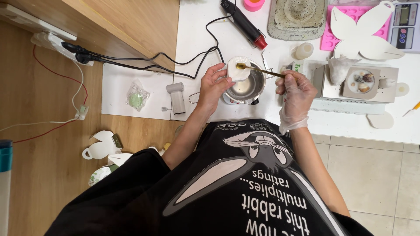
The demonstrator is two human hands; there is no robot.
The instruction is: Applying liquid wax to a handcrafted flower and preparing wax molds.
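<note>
We cannot make out what coats the tip of the stick (258,70), only that it is dark and greenish where it meets the white piece (239,69). The pot (246,87) is partly hidden by that white piece, held over its rim, so little of the pale liquid inside shows. Our left hand (213,87), bare, is clamped on the white piece, fingers curled at its edge. Our right hand (296,94), in a clear glove, is closed around the stick, just right of the pot. Behind the pot lies a black heat gun (243,22) with a red tip, its cord trailing left. Right of the pot stands a grey block (361,83); beyond it white petal cutouts (365,30) cover a pink mould (333,37).
</note>
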